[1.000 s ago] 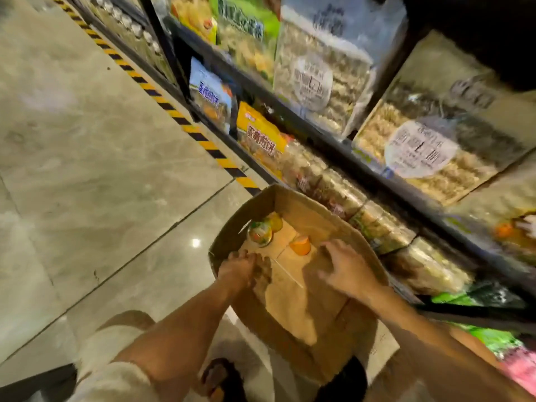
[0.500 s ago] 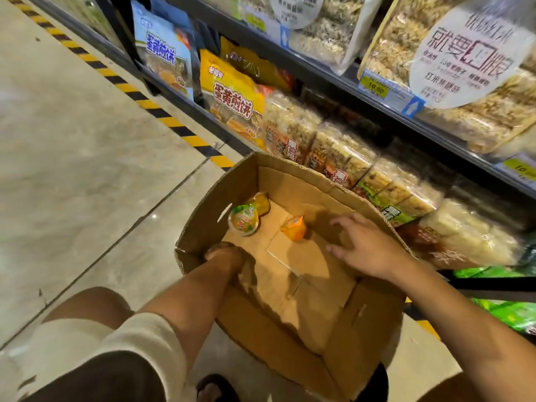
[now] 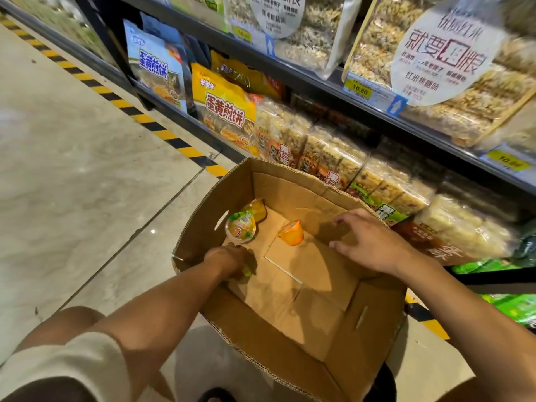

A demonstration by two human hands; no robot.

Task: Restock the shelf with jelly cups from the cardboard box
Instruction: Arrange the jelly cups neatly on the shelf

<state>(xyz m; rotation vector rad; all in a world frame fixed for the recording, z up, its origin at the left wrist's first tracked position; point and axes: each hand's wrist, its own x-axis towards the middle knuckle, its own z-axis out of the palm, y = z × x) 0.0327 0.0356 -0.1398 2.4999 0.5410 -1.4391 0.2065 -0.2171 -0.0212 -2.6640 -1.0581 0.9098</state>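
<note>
Three jelly cups [image 3: 240,227] are seen in the cardboard box [image 3: 374,317] beside the shelf [image 3: 313,80]. The left hand [image 3: 229,260] is seen low inside; the right hand [image 3: 369,242] is spread over it.

A shop aisle: dark metal shelves [image 3: 313,75] of bagged snacks [image 3: 223,111], yellow price tags [image 3: 357,91], hazard-striped tile floor [image 3: 72,169].

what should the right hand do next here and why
Probably reach left and take the orange jelly cup: it lies loose on the cardboard box floor, nearest the open right hand, while the left hand seems busy over something green.
</note>
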